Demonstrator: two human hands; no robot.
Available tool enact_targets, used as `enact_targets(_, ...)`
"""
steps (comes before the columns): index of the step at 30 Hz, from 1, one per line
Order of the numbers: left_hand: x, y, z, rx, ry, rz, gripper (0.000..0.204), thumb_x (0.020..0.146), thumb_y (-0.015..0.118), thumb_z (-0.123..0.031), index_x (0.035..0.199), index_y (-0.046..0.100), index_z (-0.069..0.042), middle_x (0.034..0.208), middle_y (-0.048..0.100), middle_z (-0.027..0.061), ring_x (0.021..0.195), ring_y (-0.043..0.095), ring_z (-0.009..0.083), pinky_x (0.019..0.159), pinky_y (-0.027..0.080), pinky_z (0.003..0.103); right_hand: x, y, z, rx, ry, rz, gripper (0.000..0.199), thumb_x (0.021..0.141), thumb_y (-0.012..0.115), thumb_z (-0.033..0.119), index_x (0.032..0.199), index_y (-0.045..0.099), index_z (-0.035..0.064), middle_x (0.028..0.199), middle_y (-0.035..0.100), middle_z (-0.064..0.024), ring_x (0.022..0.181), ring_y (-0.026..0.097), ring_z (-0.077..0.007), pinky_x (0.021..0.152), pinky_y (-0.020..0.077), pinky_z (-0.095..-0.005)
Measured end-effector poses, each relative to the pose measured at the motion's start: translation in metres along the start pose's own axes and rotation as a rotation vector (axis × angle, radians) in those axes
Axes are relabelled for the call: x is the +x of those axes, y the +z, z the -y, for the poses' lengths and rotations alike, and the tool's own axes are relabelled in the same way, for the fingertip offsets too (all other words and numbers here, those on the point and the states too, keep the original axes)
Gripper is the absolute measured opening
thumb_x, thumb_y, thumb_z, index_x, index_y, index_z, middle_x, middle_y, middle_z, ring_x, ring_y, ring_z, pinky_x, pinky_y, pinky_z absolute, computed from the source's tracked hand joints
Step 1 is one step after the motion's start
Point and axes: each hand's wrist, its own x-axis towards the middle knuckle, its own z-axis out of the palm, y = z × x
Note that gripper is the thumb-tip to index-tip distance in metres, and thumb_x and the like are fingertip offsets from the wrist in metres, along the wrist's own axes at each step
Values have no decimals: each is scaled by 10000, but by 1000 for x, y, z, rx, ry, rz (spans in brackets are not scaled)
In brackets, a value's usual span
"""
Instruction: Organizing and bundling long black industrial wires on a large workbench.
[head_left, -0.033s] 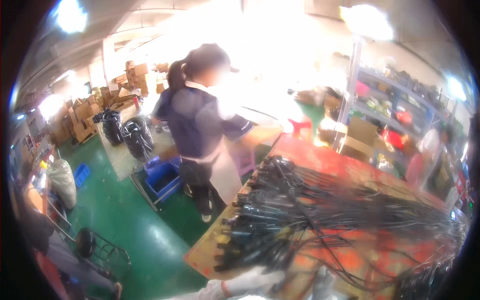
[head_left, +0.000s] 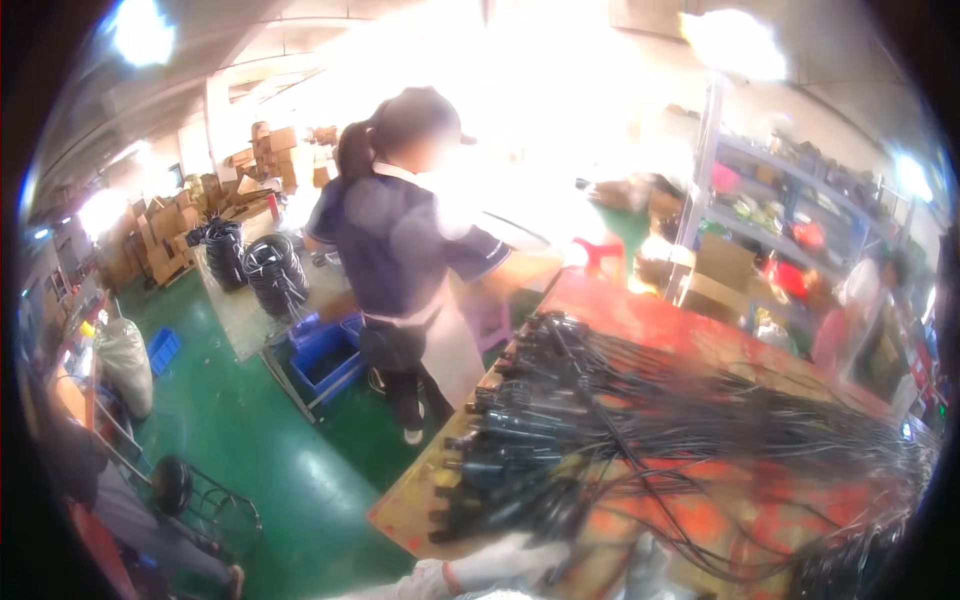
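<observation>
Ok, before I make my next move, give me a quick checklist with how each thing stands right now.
1. Left hand in a white glove with a reddish wrist band in view: ok, by the near edge of the red-and-tan table.
2. Right hand in a pale grey glove, grip visible: cannot tell, it is blurred.
3. Thick black cylindrical cable ends gathered together: ok, fanned along the table's left side.
4. Thin black cables all lying parallel: not ok, some loop across the others.
5. Co-worker in a dark blue shirt, hands clear of the cables: cannot tell, the hands do not show clearly.
</observation>
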Motion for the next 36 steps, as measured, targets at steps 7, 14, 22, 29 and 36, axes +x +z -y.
enact_targets(7, 0, 11, -15, -4, -41, 33, 205, 882, 598, -297, 874, 530, -104, 716, 423, -60, 651, 393, 50, 586, 345, 223, 9, -16, 33, 0, -36, -98, 286, 893, 447, 171, 662, 579, 65, 546, 559, -105, 465, 527, -303, 464, 410, -394)
enact_targets(14, 13, -15, -2, 315, -128, -152, 341, 898, 548, -337, 1034, 547, -25, 887, 566, 39, 807, 539, 134, 734, 438, 273, 32, -29, 58, -207, -88, 299, 258, 890, 489, 265, 732, 591, 88, 606, 557, -149, 572, 573, -338, 532, 448, -451)
enact_targets(22, 8, 3, -13, 350, 5, -311, 367, 904, 524, -321, 1093, 533, -6, 959, 586, 91, 873, 569, 192, 792, 463, 318, 41, -50, 71, -83, 46, 302, 413, 907, 438, 414, 729, 601, 79, 611, 568, -163, 615, 596, -340, 607, 474, -423)
enact_targets(29, 4, 10, -27, 63, 48, -357, 355, 905, 515, -308, 1107, 531, -17, 971, 588, 103, 877, 575, 205, 800, 469, 330, 62, -53, 33, 87, 23, 279, 403, 920, 406, 412, 794, 631, 103, 631, 584, -135, 614, 594, -339, 587, 469, -392)
enact_targets(36, -21, 7, -90, -292, 452, -564, 344, 905, 506, -294, 1122, 528, -28, 982, 590, 115, 880, 582, 219, 808, 476, 341, 41, -98, -102, -385, 205, 367, 480, 911, 326, 499, 926, 644, 141, 763, 632, -171, 720, 608, -378, 669, 454, -476)
